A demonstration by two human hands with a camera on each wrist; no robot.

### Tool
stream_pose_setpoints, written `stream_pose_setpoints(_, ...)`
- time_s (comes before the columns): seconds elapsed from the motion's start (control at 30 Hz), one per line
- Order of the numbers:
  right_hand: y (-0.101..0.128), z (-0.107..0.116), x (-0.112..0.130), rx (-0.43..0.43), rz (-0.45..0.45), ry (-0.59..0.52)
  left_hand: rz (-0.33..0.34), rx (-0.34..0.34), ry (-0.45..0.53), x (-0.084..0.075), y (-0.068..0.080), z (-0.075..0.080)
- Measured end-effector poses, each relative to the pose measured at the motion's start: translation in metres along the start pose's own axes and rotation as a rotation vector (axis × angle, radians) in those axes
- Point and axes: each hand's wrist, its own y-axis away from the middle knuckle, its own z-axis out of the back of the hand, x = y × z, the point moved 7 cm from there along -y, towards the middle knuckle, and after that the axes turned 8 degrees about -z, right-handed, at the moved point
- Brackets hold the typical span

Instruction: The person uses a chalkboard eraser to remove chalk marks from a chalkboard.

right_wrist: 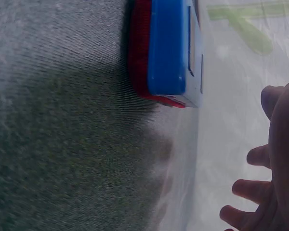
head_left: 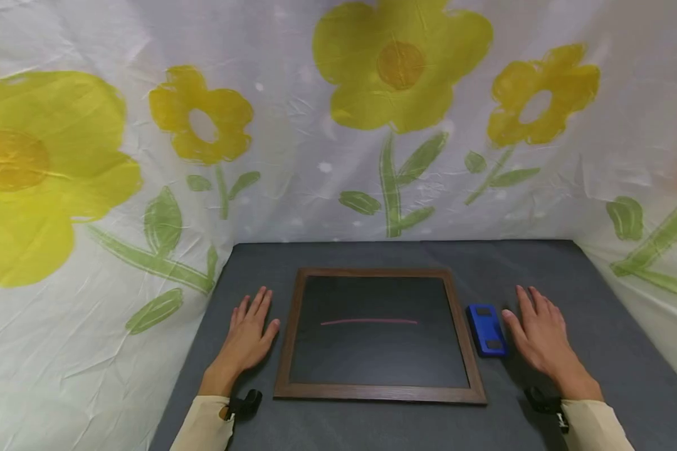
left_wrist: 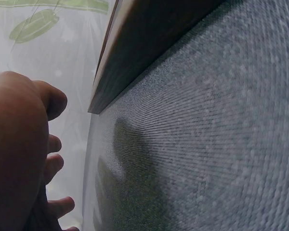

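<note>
I have the left hand (head_left: pixel 248 338) beside the board (head_left: pixel 380 351), fingers extended, thumb spread toward the frame, its grip slack and holding nothing. I have the right hand (head_left: pixel 541 341) at the other side, fingers likewise extended, its grip holding nothing, thumb near the blue eraser (head_left: pixel 487 330). That eraser lies on the grey worktop (head_left: pixel 327 426), between the board and the right hand, red underside down. The wrist views show me both hands raised over the worktop. A pinkish line (head_left: pixel 369 321) crosses the board; behind hangs a flowered sheet (head_left: pixel 288 125).
</note>
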Motion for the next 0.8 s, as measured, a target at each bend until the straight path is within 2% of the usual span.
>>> stream_pose_setpoints(0.23,0.003,-0.002,0.001,0.031,-0.022,-0.019,-0.019,0.002,0.001,-0.004,0.0,0.001)
stream_pose_setpoints(0.5,0.011,-0.011,0.015,0.133,-0.085,-0.035,-0.099,0.006,0.024,-0.011,0.003,-0.002)
stream_pose_setpoints(0.8,0.009,-0.023,0.027,0.234,-0.175,0.019,-0.205,0.018,0.068,-0.022,0.005,-0.007)
